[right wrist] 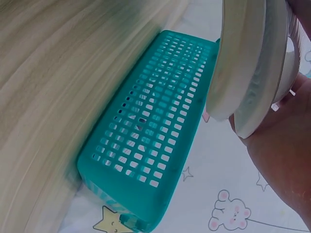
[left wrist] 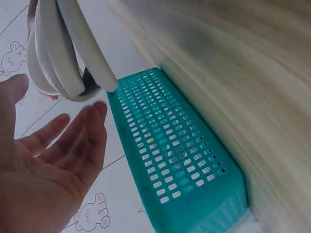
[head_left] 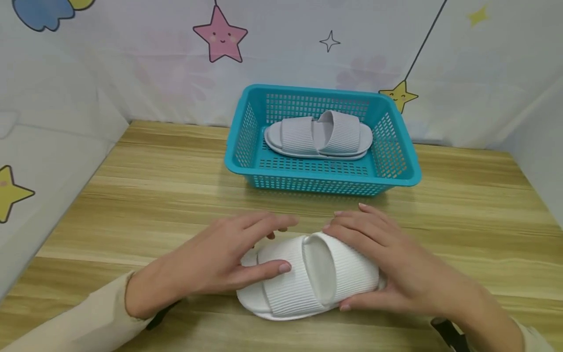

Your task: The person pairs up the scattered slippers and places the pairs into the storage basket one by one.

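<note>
A pair of white ribbed slippers (head_left: 288,278), stacked sole against upper, is held in front of the person at the near middle of the table. My right hand (head_left: 398,271) grips their right end, thumb on the near side and fingers over the far side. At the left end, my left hand (head_left: 220,259) hovers with its thumb and fingers spread around the slippers. The left wrist view shows a gap between that palm and the slippers (left wrist: 58,53). In the right wrist view the soles of the slippers (right wrist: 238,63) appear edge-on beside the right hand (right wrist: 284,145).
Beyond the hands stands a turquoise perforated basket (head_left: 323,178) near the back wall. Pale grey-lilac slippers (head_left: 296,136) lie inside it, toward its back. The wood-grain table (head_left: 145,186) is bordered by white cloth walls (head_left: 145,73) with cartoon stars.
</note>
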Action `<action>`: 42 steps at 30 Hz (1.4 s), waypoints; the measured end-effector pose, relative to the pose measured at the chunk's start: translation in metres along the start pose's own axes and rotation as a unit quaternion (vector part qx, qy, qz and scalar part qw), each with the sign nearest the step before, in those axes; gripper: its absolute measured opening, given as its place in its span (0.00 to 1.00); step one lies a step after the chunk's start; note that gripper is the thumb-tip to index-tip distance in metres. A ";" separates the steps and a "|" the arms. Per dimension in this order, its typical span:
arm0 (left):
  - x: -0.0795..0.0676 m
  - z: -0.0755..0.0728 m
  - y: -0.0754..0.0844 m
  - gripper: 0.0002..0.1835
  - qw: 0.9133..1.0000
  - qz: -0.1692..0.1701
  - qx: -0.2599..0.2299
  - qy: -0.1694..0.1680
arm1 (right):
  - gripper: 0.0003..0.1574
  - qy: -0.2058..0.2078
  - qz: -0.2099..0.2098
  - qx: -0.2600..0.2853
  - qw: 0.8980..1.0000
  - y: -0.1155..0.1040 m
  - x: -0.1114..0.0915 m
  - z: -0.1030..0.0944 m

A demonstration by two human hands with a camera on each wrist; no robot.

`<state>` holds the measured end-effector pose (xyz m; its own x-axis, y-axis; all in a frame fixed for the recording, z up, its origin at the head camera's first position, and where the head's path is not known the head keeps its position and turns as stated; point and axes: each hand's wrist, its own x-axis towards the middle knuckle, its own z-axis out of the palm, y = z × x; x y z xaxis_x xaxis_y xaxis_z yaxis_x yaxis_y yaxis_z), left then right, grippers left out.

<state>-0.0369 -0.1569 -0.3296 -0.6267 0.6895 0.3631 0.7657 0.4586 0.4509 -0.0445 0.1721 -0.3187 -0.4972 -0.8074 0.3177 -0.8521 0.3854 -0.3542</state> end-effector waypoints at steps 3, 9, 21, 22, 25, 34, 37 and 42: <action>0.000 0.002 0.000 0.28 0.999 -0.010 -0.050 -0.013 | 0.61 -0.017 -0.004 -0.007 1.000 -0.001 0.001 0.001; 0.000 0.004 0.000 0.25 0.996 -0.020 -0.086 -0.024 | 0.62 -0.041 0.000 0.002 0.999 -0.006 0.003 0.004; 0.008 0.006 0.006 0.18 0.995 0.079 -0.017 0.059 | 0.63 -0.038 -0.006 0.016 0.999 -0.011 0.010 0.009; 0.009 0.005 0.006 0.18 0.995 0.083 -0.013 0.061 | 0.63 -0.039 -0.008 0.018 0.999 -0.012 0.011 0.009; 0.011 0.004 0.007 0.16 0.994 0.090 -0.005 0.060 | 0.63 -0.042 -0.013 0.025 0.999 -0.013 0.014 0.011; 0.015 0.003 0.006 0.09 0.992 0.110 0.007 0.065 | 0.65 -0.035 -0.023 0.047 0.998 -0.009 0.017 0.013; 0.016 0.003 0.006 0.09 0.992 0.114 0.013 0.061 | 0.68 -0.041 -0.007 0.056 0.998 -0.008 0.017 0.013; 0.016 0.003 0.005 0.10 0.992 0.114 0.027 0.054 | 0.71 -0.040 -0.001 0.074 0.996 -0.006 0.020 0.013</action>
<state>-0.0426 -0.1419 -0.3239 -0.4464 0.7163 0.5363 0.8939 0.3291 0.3044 -0.0473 0.1474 -0.3219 -0.4759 -0.8431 0.2503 -0.8165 0.3178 -0.4820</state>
